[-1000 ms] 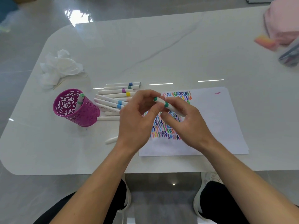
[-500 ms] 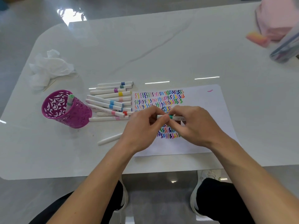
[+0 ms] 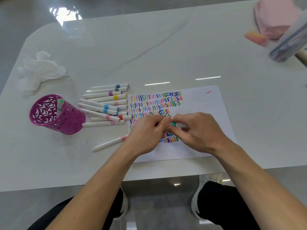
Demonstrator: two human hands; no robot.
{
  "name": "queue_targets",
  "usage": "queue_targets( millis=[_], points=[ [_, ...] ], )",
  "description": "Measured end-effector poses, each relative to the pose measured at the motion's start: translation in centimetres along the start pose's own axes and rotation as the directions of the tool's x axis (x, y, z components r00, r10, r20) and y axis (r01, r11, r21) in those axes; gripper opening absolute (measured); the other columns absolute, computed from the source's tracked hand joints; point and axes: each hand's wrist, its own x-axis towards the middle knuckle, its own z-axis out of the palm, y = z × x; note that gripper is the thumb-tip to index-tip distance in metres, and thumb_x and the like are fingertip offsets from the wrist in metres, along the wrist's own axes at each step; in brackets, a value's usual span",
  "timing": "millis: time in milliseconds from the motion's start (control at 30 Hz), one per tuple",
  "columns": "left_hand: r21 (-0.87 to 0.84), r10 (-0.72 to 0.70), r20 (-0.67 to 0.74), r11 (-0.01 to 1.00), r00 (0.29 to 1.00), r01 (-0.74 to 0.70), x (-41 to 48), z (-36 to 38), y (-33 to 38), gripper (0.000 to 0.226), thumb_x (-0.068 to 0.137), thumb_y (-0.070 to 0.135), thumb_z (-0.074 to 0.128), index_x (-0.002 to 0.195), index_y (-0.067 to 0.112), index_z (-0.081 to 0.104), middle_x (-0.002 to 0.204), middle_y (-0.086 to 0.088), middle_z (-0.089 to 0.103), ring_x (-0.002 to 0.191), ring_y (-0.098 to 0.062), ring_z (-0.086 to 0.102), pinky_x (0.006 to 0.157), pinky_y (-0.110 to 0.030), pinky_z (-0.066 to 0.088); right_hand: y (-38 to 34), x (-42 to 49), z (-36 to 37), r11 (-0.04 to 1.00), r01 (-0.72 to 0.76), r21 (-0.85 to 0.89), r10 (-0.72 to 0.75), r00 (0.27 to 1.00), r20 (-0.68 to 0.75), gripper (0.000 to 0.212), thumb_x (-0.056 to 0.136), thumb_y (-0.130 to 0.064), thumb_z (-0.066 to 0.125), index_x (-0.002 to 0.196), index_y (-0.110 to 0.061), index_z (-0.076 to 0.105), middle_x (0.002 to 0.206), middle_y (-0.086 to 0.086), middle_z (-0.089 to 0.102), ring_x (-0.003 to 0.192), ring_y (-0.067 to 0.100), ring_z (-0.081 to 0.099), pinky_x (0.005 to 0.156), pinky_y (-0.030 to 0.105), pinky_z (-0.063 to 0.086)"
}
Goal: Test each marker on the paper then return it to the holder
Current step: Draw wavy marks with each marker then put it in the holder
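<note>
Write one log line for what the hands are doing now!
left hand + right hand: hold teal marker | over paper | holder: green marker inside | loose markers on table

Left hand [image 3: 144,132] and right hand [image 3: 200,131] fingertip to fingertip, fingers curled inward.

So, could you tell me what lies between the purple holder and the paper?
In the head view, a loose pile of white markers lies between the holder and the paper.
</note>
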Motion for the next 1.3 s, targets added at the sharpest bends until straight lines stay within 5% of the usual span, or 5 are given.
queue_targets(
  millis=[567, 867, 1033, 1133, 1300],
  points=[
    [0.02, -0.028, -0.057, 0.999, 0.998, 0.029, 0.5, 0.4, 0.6, 0.042, 0.104, 0.037, 0.052, 0.073, 0.014, 0.07, 0.06, 0.005, 0.062, 0.053, -0.004, 0.051, 0.051, -0.016, 0.038, 0.1, -0.3, 0.5, 0.999, 0.007, -0.037, -0.009, 0.998, -0.059, 0.023, 0.096, -0.055, 0.055, 0.095, -0.039, 0.07, 0.045, -0.016, 0.03, 0.046, 0.018, 0.038, 0.049, 0.027, 0.03],
    [0.017, 0.01, -0.159, 1.0, 0.987, -0.007, 0.3, 0.4, 1.0, 0.043, 0.103, 0.031, 0.055, 0.065, 0.011, 0.06, 0.058, -0.005, 0.056, 0.05, -0.009, 0.042, 0.049, -0.019, 0.032, 0.1, -0.2, 0.8, 0.99, -0.137, -0.023, 0.137, 0.99, 0.02, 0.053, 0.095, -0.075, 0.037, 0.092, -0.032, 0.067, 0.057, -0.01, 0.06, 0.053, 0.013, 0.054, 0.051, 0.031, 0.043],
    [0.025, 0.001, -0.256, 1.0, 0.967, 0.006, 0.4, 1.1, 1.1, 0.04, 0.105, 0.035, 0.05, 0.072, 0.015, 0.062, 0.063, -0.002, 0.061, 0.056, -0.017, 0.054, 0.052, -0.025, 0.039, 0.0, 0.3, 0.4, 0.973, -0.225, -0.05, 0.226, 0.974, 0.016, 0.064, 0.084, -0.085, 0.029, 0.1, -0.03, 0.057, 0.059, -0.015, 0.049, 0.055, 0.003, 0.05, 0.05, 0.027, 0.033],
    [0.02, -0.016, -0.313, 1.0, 0.949, 0.024, 0.5, 1.2, 0.7, 0.038, 0.106, 0.037, 0.047, 0.079, 0.016, 0.064, 0.065, 0.002, 0.064, 0.059, -0.013, 0.057, 0.057, -0.026, 0.042, 0.7, 0.3, 0.0, 0.959, -0.275, 0.062, 0.276, 0.961, -0.007, 0.036, 0.097, -0.061, 0.052, 0.109, -0.029, 0.041, 0.06, -0.011, 0.049, 0.05, 0.009, 0.049, 0.049, 0.031, 0.032],
    [0.104, 0.034, -0.33, 0.995, 0.943, 0.0, 0.5, 0.9, 0.2, 0.015, 0.101, 0.034, 0.058, 0.095, 0.023, 0.068, 0.085, 0.01, 0.065, 0.079, -0.008, 0.058, 0.064, -0.01, 0.038, 1.2, 0.6, -0.9, 0.885, -0.253, 0.392, 0.305, 0.949, -0.076, 0.021, 0.105, -0.019, 0.044, 0.112, -0.035, 0.032, 0.084, 0.009, 0.058, 0.055, 0.018, 0.05, 0.055, 0.039, 0.039]
  ],
)
